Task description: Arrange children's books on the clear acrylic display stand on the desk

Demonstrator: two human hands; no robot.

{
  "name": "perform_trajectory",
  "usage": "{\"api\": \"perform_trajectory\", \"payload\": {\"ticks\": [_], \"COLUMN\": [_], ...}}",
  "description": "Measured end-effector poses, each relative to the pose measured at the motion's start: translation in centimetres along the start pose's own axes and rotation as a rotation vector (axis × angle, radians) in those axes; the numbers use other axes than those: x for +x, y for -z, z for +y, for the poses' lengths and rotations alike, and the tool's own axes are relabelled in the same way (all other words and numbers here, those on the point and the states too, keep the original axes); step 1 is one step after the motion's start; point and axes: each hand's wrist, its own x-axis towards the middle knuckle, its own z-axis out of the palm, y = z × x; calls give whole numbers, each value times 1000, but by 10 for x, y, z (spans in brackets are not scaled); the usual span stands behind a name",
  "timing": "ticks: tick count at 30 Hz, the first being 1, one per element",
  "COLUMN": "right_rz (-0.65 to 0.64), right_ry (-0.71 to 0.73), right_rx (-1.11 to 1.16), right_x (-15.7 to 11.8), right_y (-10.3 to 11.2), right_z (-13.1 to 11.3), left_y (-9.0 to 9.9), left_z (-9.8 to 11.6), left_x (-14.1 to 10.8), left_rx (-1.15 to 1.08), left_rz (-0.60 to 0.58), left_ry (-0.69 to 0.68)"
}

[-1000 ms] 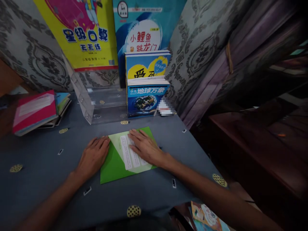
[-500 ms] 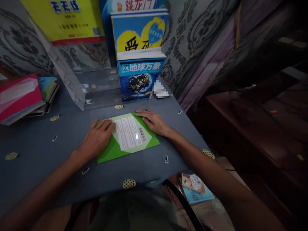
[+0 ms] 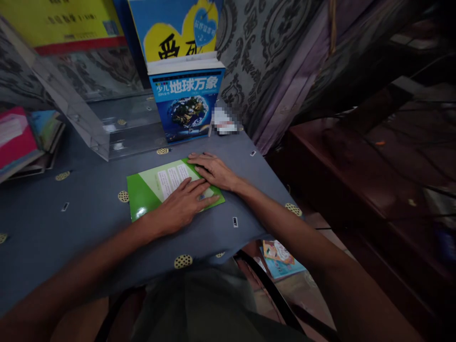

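So, two hands on one green booklet (image 3: 142,194): left hand (image 3: 181,206) nearer, its fingers spread flat over the cover. Right hand (image 3: 213,172) just beyond, fingers close together on the far edge. Past those fingertips, one blue globe book (image 3: 188,107) stands upright.

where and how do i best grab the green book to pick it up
Probably by its left edge, coming in low from the left, thumb on top and fingertips worked under. The green book looks thin and lies flat on the table, and that end is uncovered, while the left hand and right hand rest toward its right.
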Motion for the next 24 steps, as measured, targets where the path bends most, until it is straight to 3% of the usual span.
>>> {"api": "perform_trajectory", "payload": {"ticks": [10, 17, 21, 24], "right_rz": [0, 6, -36, -206], "right_ry": [-7, -12, 117, 295], "right_rx": [-39, -114, -108, 32], "right_x": [-1, 0, 9, 22], "right_y": [0, 1, -2, -15], "right_z": [-5, -10, -42, -80], "left_y": [3, 0, -4, -9], "left_z": [2, 6, 16, 29], "left_x": [-62, -106, -121, -127], "left_rx": [40, 211, 304, 342], "left_rz": [52, 130, 173, 194], "left_ry": [18, 97, 170, 244]}}
